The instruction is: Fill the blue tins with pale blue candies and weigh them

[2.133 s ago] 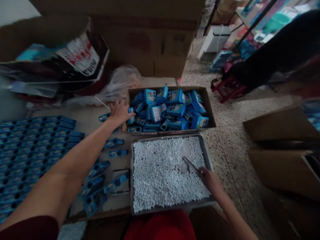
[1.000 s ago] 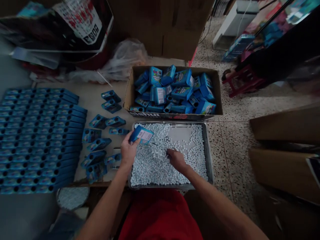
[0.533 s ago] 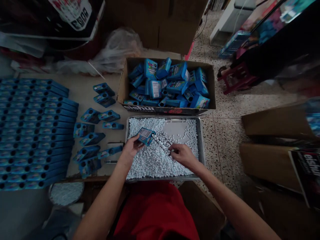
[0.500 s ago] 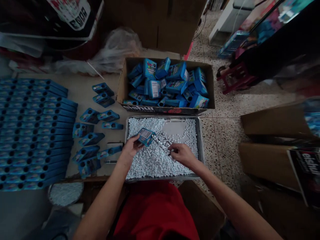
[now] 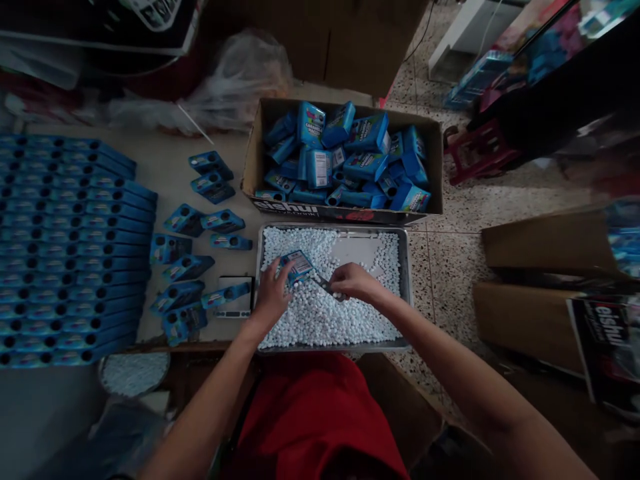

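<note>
Over a metal tray (image 5: pixel 406 287) of small white candies (image 5: pixel 310 320), my left hand (image 5: pixel 273 290) grips a small blue carton (image 5: pixel 299 264), tilted, its printed panel facing up. My right hand (image 5: pixel 356 280) is closed round a small dark scoop (image 5: pixel 327 287). The scoop points at the carton's right end, low over the candies; its tip is hard to make out. Left of the tray, another blue carton (image 5: pixel 227 295) lies on a small flat scale (image 5: pixel 233 313).
Behind the tray stands a cardboard box (image 5: pixel 345 208) heaped with blue cartons. Loose cartons (image 5: pixel 187 267) lie on the table, beside stacked rows of cartons (image 5: pixel 75 253). A bowl of white candies (image 5: pixel 134 373) sits lower left; cardboard boxes (image 5: pixel 527 327) are at right.
My right hand has risen slightly from the candies, bringing the scoop near the carton. My left hand has shifted its grip over the carton. The whole view has moved a little.
</note>
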A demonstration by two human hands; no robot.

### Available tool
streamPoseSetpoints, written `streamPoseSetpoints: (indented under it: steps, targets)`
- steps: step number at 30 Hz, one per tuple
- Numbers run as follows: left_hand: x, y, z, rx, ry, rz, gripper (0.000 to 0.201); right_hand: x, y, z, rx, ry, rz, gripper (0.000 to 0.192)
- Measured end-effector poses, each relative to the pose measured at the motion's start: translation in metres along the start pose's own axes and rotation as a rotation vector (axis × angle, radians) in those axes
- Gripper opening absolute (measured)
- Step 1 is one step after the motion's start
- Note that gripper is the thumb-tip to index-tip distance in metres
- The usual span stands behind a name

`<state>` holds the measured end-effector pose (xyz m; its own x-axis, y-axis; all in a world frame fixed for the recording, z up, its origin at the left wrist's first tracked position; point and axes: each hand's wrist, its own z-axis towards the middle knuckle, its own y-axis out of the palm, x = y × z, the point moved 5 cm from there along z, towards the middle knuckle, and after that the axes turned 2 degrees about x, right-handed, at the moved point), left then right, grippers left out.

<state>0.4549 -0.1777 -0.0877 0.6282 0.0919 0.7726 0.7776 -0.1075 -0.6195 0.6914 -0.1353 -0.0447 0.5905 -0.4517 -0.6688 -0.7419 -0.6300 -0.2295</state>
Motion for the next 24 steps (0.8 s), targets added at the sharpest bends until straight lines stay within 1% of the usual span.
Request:
streamPoseSetpoints:
  steps: [1, 2, 4, 6, 8, 9, 11, 12, 14, 16, 17, 19, 21, 23, 24]
  targets:
    - [0.005, 0.004, 0.007, -0.006, 0.113, 0.105, 0.074, -0.004, -0.001, -0.001, 0.001, -0.007, -0.008, 0.008]
    - [0.007, 0.008, 0.014, -0.016, 0.179, 0.148, 0.074, -0.008, -0.003, -0.005, 0.001, -0.017, -0.021, 0.008]
    - [0.003, 0.013, 0.031, -0.050, 0.209, 0.095, 0.073, -0.013, -0.011, -0.019, 0.008, -0.038, -0.055, 0.009]
    - [-0.004, 0.014, 0.041, -0.090, 0.234, 0.036, 0.069, -0.009, -0.022, -0.040, 0.039, -0.044, -0.141, 0.013]
    - [-0.011, 0.009, 0.039, -0.103, 0.250, -0.012, 0.067, 0.011, -0.034, -0.062, 0.121, -0.018, -0.308, 0.018]
    - [-0.014, 0.006, 0.034, -0.090, 0.252, -0.030, 0.066, 0.027, -0.037, -0.073, 0.179, 0.012, -0.421, 0.019]
    - [-0.018, 0.002, 0.017, -0.016, 0.240, -0.060, 0.062, 0.067, -0.037, -0.088, 0.299, 0.108, -0.657, 0.020]
    - [-0.020, 0.002, 0.008, 0.037, 0.223, -0.079, 0.059, 0.088, -0.031, -0.093, 0.339, 0.170, -0.760, 0.021]
    - [-0.021, 0.010, -0.011, 0.150, 0.158, -0.146, 0.053, 0.128, -0.011, -0.095, 0.347, 0.267, -0.882, 0.023]
    - [-0.022, 0.026, -0.024, 0.247, 0.061, -0.223, 0.047, 0.153, 0.014, -0.088, 0.326, 0.301, -0.916, 0.026]
    - [-0.022, 0.036, -0.027, 0.284, 0.017, -0.249, 0.045, 0.160, 0.026, -0.083, 0.323, 0.299, -0.919, 0.029]
    - [-0.016, 0.059, -0.029, 0.350, -0.017, -0.264, 0.044, 0.162, 0.047, -0.070, 0.331, 0.283, -0.902, 0.031]
    - [-0.004, 0.082, -0.025, 0.404, 0.024, -0.254, 0.045, 0.155, 0.060, -0.054, 0.339, 0.259, -0.860, 0.030]
    - [0.014, 0.105, -0.018, 0.433, 0.066, -0.262, 0.047, 0.146, 0.065, -0.036, 0.349, 0.233, -0.787, 0.029]
    - [0.022, 0.115, -0.013, 0.433, 0.062, -0.275, 0.048, 0.142, 0.065, -0.028, 0.362, 0.220, -0.741, 0.029]
